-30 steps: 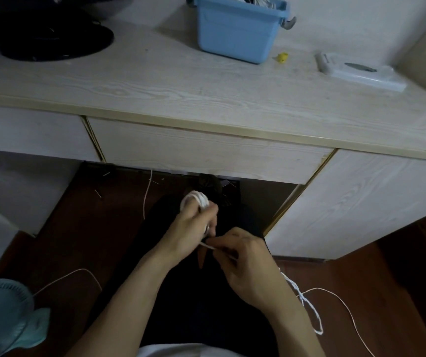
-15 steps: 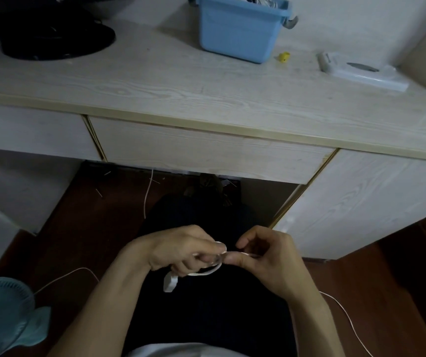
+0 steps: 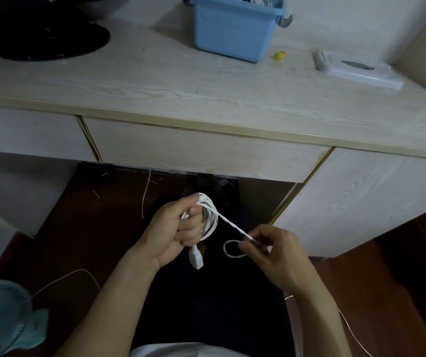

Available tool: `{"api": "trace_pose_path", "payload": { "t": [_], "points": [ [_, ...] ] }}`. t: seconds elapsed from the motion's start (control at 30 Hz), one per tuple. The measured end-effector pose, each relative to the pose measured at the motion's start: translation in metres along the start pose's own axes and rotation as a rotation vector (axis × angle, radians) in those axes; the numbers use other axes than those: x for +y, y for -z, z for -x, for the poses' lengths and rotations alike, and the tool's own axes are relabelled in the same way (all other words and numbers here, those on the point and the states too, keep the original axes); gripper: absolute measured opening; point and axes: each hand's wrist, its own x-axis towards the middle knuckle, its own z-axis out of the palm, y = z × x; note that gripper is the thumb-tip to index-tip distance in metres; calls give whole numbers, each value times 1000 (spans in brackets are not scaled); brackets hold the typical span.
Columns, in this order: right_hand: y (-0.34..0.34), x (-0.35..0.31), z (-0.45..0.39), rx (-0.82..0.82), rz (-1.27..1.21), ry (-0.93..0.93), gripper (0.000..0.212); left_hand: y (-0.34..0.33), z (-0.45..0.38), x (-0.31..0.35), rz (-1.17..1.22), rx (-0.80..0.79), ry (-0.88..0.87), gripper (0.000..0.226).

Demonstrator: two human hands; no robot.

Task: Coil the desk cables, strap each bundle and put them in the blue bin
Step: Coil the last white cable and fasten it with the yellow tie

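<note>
Two hands work low down, in front of the counter [image 3: 206, 99]. The left hand [image 3: 173, 233] grips a white cable coil [image 3: 210, 215], with the plug hanging below it. A tight strand runs from the coil toward 4 o'clock to the right hand [image 3: 271, 253], which pinches the loose end in a small loop. The blue bin [image 3: 232, 32] sits far off at 12 o'clock, and I think the left hand will carry the coil there.

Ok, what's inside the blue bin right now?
Only white and dark cable bundles show above the rim of the blue bin. The wall hides everything lower, so the count is unclear.
</note>
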Motion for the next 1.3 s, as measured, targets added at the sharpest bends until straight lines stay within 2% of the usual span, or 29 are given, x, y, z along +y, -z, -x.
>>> {"api": "trace_pose_path", "payload": {
  "t": [0.13, 0.27, 0.4, 0.47, 0.57, 0.63, 0.73, 0.83, 0.9, 1.0, 1.07, 1.2, 1.3],
  "points": [
    [0, 12, -2, 20, -30, 11, 7, 5, -3, 5, -32, 138, -162, 36],
    [-2, 18, -2, 45, -264, -59, 8, 3, -3, 5, -46, 249, -281, 38],
    [10, 23, 1, 24, -330, -71, 9, 8, -10, 7, 99, 438, -314, 39],
    [18, 30, 3, 113, -310, -119, 11, 19, -13, 12, 218, 591, -317, 38],
    [36, 48, 5, 399, -171, -248, 10, 46, -13, 18, 384, 788, -341, 38],
    [46, 58, 6, 528, -112, -329, 15, 62, -13, 20, 438, 847, -358, 37],
    [45, 66, 6, 546, -71, -406, 28, 68, -15, 18, 433, 864, -360, 37],
    [41, 64, 7, 523, -89, -466, 40, 61, -17, 17, 372, 826, -307, 36],
    [43, 68, 8, 521, -109, -483, 40, 59, -13, 18, 294, 762, -247, 37],
    [43, 76, 7, 490, -37, -497, 25, 49, -4, 19, 67, 553, -132, 38],
    [38, 69, 6, 419, -34, -489, 41, 39, 1, 19, -119, 379, -57, 40],
    [13, 26, 0, 225, -226, -246, 38, 23, 7, 17, -360, 39, 37, 44],
    [-12, -9, 1, 50, -200, 19, 54, 9, 11, 14, -434, -135, 89, 42]
  ]
}}
